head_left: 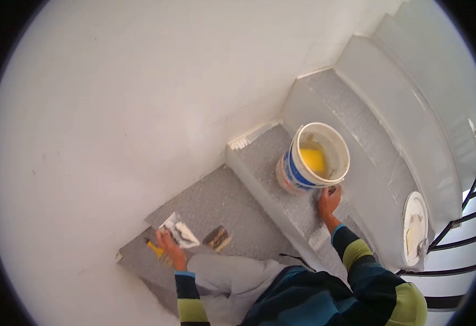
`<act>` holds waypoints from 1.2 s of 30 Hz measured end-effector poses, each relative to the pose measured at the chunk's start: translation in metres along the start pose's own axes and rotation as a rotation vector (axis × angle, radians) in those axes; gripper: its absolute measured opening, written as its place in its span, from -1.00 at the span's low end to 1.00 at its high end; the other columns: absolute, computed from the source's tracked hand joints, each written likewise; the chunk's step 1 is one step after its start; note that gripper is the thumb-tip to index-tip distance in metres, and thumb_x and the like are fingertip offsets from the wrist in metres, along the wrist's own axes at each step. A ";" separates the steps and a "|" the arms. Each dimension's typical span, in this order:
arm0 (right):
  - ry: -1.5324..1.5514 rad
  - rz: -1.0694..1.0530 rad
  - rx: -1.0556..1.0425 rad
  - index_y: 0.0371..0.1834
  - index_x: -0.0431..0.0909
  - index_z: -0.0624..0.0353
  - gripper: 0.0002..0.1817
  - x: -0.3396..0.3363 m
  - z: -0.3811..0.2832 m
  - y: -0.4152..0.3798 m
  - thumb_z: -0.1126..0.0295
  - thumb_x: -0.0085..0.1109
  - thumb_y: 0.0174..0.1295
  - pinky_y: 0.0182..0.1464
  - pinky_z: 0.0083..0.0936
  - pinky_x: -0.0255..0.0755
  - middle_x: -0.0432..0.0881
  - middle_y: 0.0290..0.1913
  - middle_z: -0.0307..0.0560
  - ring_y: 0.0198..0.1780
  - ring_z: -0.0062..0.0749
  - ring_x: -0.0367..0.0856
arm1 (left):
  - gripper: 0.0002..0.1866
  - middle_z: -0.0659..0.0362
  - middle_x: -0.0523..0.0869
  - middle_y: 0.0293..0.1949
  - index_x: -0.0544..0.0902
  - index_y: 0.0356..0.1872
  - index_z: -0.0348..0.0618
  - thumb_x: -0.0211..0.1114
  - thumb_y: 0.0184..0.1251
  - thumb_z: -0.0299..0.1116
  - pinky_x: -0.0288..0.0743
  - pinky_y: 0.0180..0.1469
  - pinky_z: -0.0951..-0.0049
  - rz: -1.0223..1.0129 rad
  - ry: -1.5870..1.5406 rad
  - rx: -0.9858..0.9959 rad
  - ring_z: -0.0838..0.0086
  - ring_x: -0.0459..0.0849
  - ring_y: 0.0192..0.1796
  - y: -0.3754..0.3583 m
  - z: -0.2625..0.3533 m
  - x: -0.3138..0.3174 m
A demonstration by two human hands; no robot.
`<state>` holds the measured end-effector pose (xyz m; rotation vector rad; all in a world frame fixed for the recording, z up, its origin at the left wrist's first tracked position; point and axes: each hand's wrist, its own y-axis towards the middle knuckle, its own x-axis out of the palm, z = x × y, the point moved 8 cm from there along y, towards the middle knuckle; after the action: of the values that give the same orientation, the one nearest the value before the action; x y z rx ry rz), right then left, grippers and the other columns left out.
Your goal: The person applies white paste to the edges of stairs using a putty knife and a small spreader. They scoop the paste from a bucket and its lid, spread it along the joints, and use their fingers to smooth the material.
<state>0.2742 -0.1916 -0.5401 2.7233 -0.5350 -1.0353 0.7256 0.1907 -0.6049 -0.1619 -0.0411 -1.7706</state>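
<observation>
My left hand [170, 248] is closed on the near edge of a flat plate [179, 231] smeared with white paste, low over the landing by the wall. My right hand [330, 200] is at the near side of a white and blue bucket [296, 173], its fingers closed round a small dark thing I cannot make out. The bucket stands on a stair tread with a yellow sponge [312, 159] inside. A yellow-handled brush [154, 249] lies just left of my left hand. A dark and tan block [217, 238] rests on the landing right of the plate.
Curved grey stairs [357, 114] rise to the upper right. A round white lid [415, 229] with residue lies at the right, near the black railing [458, 221]. The white wall [113, 136] borders the steps on the left.
</observation>
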 end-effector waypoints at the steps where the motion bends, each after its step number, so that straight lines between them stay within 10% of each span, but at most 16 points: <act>1: -0.048 -0.005 0.007 -0.22 0.38 0.27 -0.67 0.000 0.003 0.001 0.30 0.15 0.01 -0.19 -0.31 0.38 0.55 -0.33 0.06 -0.29 -0.14 0.55 | -0.69 0.14 0.46 -0.19 0.42 -0.11 -0.33 0.01 0.30 -0.27 0.26 -0.01 0.49 -0.105 -0.055 0.015 0.43 0.41 -0.16 0.001 -0.001 0.003; 9: 0.017 0.004 -0.044 -0.16 0.36 0.24 -0.63 -0.003 0.006 -0.002 0.33 0.16 -0.02 -0.17 -0.30 0.36 0.52 -0.27 0.02 -0.28 -0.16 0.52 | -0.73 0.15 0.48 -0.20 0.41 -0.12 -0.31 0.00 0.30 -0.31 0.28 -0.04 0.48 -0.101 -0.215 0.060 0.48 0.43 -0.15 -0.008 -0.032 0.021; 11: 0.119 -0.033 -0.047 -0.07 0.33 0.23 -0.56 -0.001 0.010 -0.002 0.35 0.17 -0.04 -0.20 -0.34 0.36 0.51 -0.31 -0.01 -0.38 -0.25 0.48 | -0.67 0.12 0.46 -0.15 0.39 -0.05 -0.32 -0.01 0.29 -0.29 0.27 0.01 0.45 0.184 -0.154 0.037 0.43 0.42 -0.09 -0.009 -0.049 0.004; 15: 0.320 -0.146 0.016 -0.01 0.28 0.24 -0.50 0.006 0.031 -0.001 0.36 0.18 -0.04 -0.18 -0.40 0.33 0.44 -0.26 -0.03 -0.32 -0.34 0.42 | -0.61 0.07 0.42 -0.08 0.36 0.02 -0.32 0.01 0.27 -0.25 0.25 0.07 0.41 0.005 -0.132 0.028 0.37 0.41 -0.02 -0.012 -0.035 0.015; 24: 0.441 0.005 -1.327 0.07 0.20 0.23 -0.28 -0.102 -0.163 -0.024 0.04 0.25 -0.07 -0.01 -0.20 0.24 0.39 -0.17 0.02 -0.14 -0.19 0.37 | -0.63 0.07 0.43 -0.07 0.38 -0.07 -0.27 0.05 0.21 -0.20 0.39 -0.02 0.31 0.065 -0.177 -0.001 0.30 0.45 -0.01 -0.047 -0.013 -0.023; 36: 0.387 0.119 -1.507 -0.58 0.49 0.20 -0.53 -0.057 -0.190 -0.008 -0.04 0.35 -0.12 -0.63 -0.59 0.27 0.43 -0.75 -0.17 -0.73 -0.44 0.38 | -0.48 0.01 0.35 0.10 0.28 0.13 -0.25 0.04 0.22 -0.15 0.34 0.09 0.26 0.260 0.005 0.077 0.23 0.40 0.12 -0.086 -0.057 -0.100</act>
<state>0.3643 -0.1546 -0.3670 1.4085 0.1656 -0.4509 0.6565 0.2992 -0.6691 -0.1013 -0.0810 -1.5071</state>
